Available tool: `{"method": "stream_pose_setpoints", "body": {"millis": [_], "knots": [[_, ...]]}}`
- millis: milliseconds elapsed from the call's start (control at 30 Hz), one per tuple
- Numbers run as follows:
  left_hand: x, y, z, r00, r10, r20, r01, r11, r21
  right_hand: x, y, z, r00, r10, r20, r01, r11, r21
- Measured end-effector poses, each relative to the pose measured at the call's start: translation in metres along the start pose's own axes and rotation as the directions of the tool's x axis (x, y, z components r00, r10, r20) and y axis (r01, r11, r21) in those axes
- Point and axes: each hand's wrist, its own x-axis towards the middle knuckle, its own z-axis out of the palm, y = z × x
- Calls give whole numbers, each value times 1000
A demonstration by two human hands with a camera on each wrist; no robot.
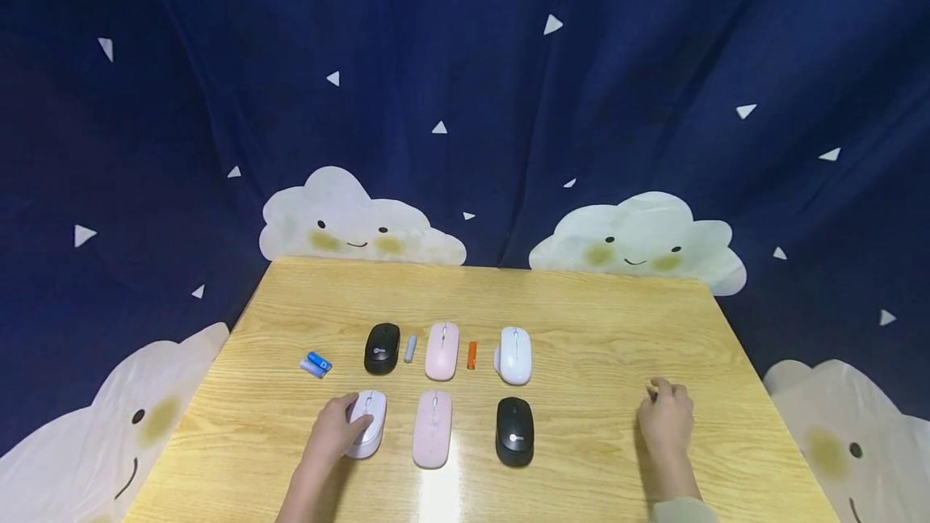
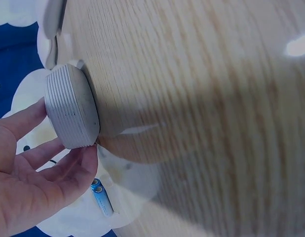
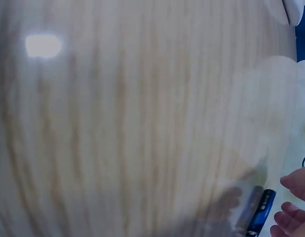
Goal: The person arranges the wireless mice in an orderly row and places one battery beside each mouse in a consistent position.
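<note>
My left hand (image 1: 336, 428) grips a white computer mouse (image 1: 374, 418) by its sides, thumb on one side and fingers on the other, at the table's front left. In the left wrist view the mouse's ribbed side (image 2: 63, 111) shows between thumb and fingers. At the right part of the table, my right hand (image 1: 666, 418) hovers with its fingers loosely bent. Close to those fingertips in the right wrist view lies a dark blue battery (image 3: 261, 213), apart from them; the hand hides it in the head view. Right of the gripped mouse lies a pink mouse (image 1: 432, 430).
A black mouse (image 1: 515, 432) sits at front centre. Behind are another black mouse (image 1: 382, 348), a pink mouse (image 1: 441, 351) and a white mouse (image 1: 516, 356), with a grey battery (image 1: 410, 349) and an orange battery (image 1: 472, 355) between. Two blue batteries (image 1: 317, 361) lie left.
</note>
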Motion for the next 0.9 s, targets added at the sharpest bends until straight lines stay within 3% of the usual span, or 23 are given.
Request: {"method": "stream_pose_setpoints", "body": {"millis": [233, 467, 667, 900], "knots": [[-1, 1, 0, 1000, 10, -7, -10, 1000, 8, -2, 8, -1, 999, 8, 41, -7, 999, -34], [0, 1, 1, 1000, 3, -5, -3, 1000, 9, -3, 9, -1, 998, -40, 42, 43, 997, -71], [-1, 2, 0, 1000, 4, -5, -4, 1000, 3, -2, 10, 0, 999, -36, 39, 40, 995, -92], [-1, 2, 0, 1000, -1, -6, 1, 1000, -1, -5, 9, 3, 995, -30, 96, 35, 998, -47]]}}
